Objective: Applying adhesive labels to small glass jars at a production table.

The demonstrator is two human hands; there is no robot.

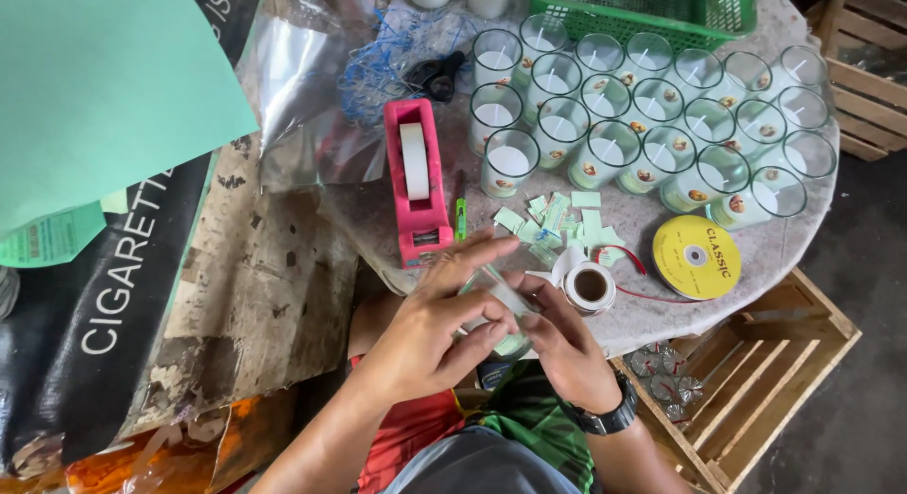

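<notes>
My left hand (430,329) and my right hand (557,338) meet over my lap at the table's near edge. Together they grip a clear glass candle cup (501,310) lying tilted between them. My left fingers wrap over its top; my right fingers press its right side, where a strip of tape seems to lie. A black watch (609,420) sits on my right wrist. Just beyond my right hand lies a small roll of tape (590,286). Small green paper slips (562,225) are scattered in front of it.
A pink tape dispenser (416,182) stands left of the slips, a green pen (460,215) beside it. Several glass candle cups (652,107) fill the round table's far side. A yellow ribbon spool (696,256), black scissors (436,76), a green basket (652,12) and wooden crates (756,381) are around.
</notes>
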